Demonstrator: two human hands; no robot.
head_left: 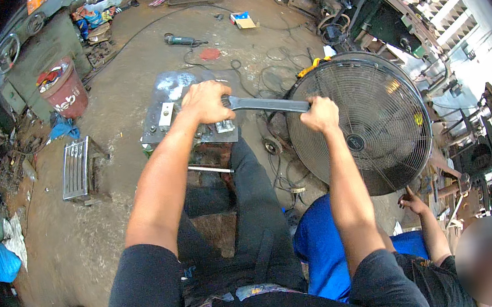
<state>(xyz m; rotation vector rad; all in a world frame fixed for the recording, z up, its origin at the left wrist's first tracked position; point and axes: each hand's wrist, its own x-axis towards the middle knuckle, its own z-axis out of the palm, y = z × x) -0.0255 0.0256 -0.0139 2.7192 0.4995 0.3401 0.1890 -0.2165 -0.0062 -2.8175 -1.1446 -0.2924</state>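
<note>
A long grey wrench (267, 104) reaches from the metal plate out to the right. My right hand (321, 114) is closed round the far end of its handle. My left hand (208, 102) is curled over the wrench's head, which it largely hides, so the jaw and what it sits on do not show. Beneath that hand is a flat metal plate (156, 94) on a stand in front of my legs. On the plate, left of my left hand, stands a small pale metal block (166, 115), and a shiny metal piece (225, 126) lies below the hand.
A large round floor fan (359, 124) stands close on the right. Beside me sits another person in blue trousers (325, 248). An angle grinder (180, 39) and cables lie on the floor ahead. At left are a slatted metal stool (78, 168) and a red bucket (66, 92).
</note>
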